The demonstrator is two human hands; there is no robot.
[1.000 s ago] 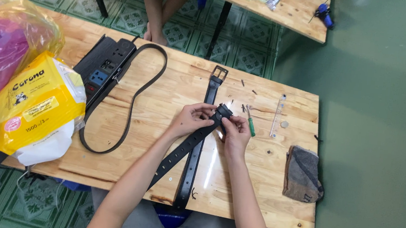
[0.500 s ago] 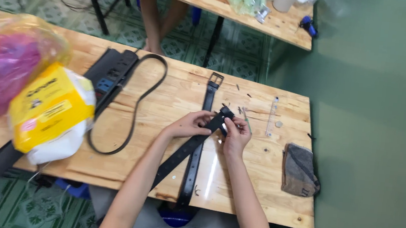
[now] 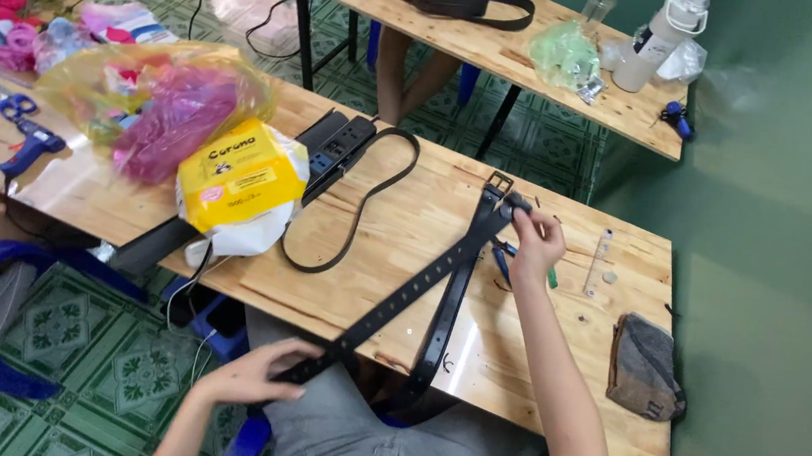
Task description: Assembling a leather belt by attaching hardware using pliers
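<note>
- The right hand (image 3: 537,240) is pinching the far end of a black punched belt (image 3: 409,294) up on the wooden table (image 3: 396,227), and the left hand (image 3: 255,375) is grasping the near end down past the table's edge, over the lap, so the strap is running taut on a diagonal between the two hands.
- That near end is hanging off the table; if the left hand's grip is slackening, the strap is likely dropping to the floor.
- A second black belt with a buckle (image 3: 454,298) is lying just under the held strap, between the hands; pulling could be dragging it along or tangling the two.
- A green-handled tool (image 3: 550,273) and a small clear tube (image 3: 601,262) are lying just beside the right hand on its outer side; a sweep of the wrist risks knocking them toward the grey pouch (image 3: 648,369) or off the edge.
- Farther off the left hand's side, a looped belt (image 3: 352,217) and a yellow package (image 3: 242,181) are crowding the table, leaving little room to lay the strap flat.
</note>
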